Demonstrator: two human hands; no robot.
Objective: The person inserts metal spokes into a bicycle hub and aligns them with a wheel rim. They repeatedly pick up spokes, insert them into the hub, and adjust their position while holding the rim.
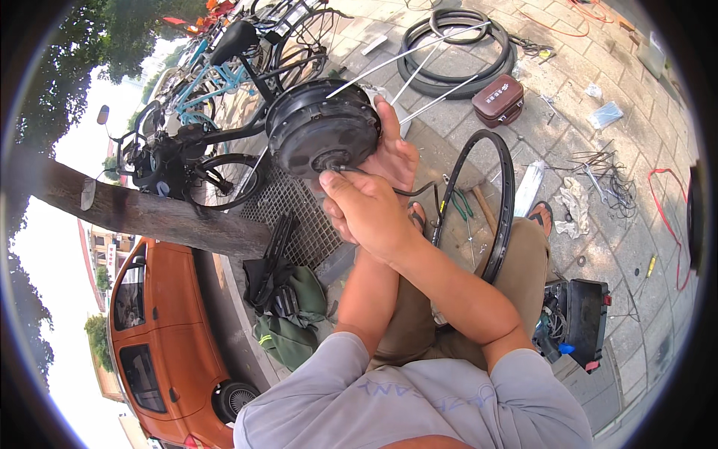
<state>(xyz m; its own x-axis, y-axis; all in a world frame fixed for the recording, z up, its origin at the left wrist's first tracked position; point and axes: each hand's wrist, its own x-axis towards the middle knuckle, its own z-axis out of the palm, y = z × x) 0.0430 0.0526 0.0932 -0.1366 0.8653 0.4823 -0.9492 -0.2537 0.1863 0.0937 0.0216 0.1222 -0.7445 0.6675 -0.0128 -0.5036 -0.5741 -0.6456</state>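
My left hand (396,153) holds up a black bicycle hub motor (318,135) from its right side, palm and fingers against it. Several silvery spokes (441,41) stick out from the hub toward the upper right. In front of it, my right hand (363,206) is closed at the axle end (329,159), thumb on top. A black cable (422,192) runs from there past the hand; my fingers partly hide the grip. A black wheel rim (508,194) stands between my legs, below and right of the hub.
Pliers (462,203) and a hammer (485,209) lie by the rim. Beyond are tyres (410,63) and a brown case (499,101). An open toolbox (587,318) sits at right, loose wires (617,179) farther out. At left are a tree trunk (149,213), parked bicycles (213,86) and an orange car (176,314).
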